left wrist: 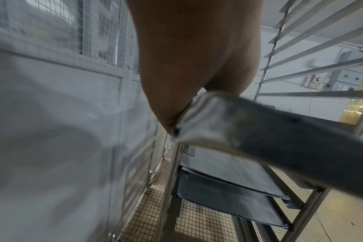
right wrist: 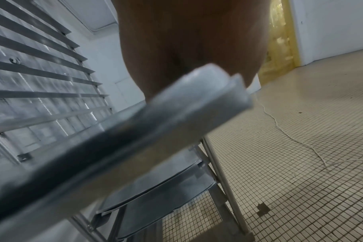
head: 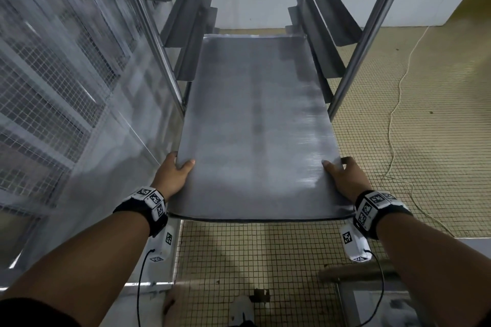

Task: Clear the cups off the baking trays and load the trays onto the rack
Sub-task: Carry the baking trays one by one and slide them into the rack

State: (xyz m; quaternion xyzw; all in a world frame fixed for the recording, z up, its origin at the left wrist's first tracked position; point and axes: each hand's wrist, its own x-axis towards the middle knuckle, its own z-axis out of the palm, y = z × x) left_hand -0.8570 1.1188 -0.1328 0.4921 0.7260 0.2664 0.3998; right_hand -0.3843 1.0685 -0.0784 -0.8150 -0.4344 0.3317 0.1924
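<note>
A bare grey metal baking tray [head: 255, 127] lies half inside the steel rack [head: 353, 61], its far end between the side rails and its near end sticking out toward me. My left hand [head: 176, 167] grips the tray's near left corner [left wrist: 197, 117], thumb on top. My right hand [head: 342, 172] grips the near right corner [right wrist: 207, 91] the same way. No cups are on the tray. Two other trays [left wrist: 228, 180] sit on lower rails, also visible from the right wrist as trays [right wrist: 155, 193].
A wire-mesh partition with white panels [head: 53, 87] runs close along the left of the rack. Empty angled rails [head: 318, 21] climb on both sides. A white cord [head: 398, 93] snakes over the tiled floor [head: 425, 127] at right.
</note>
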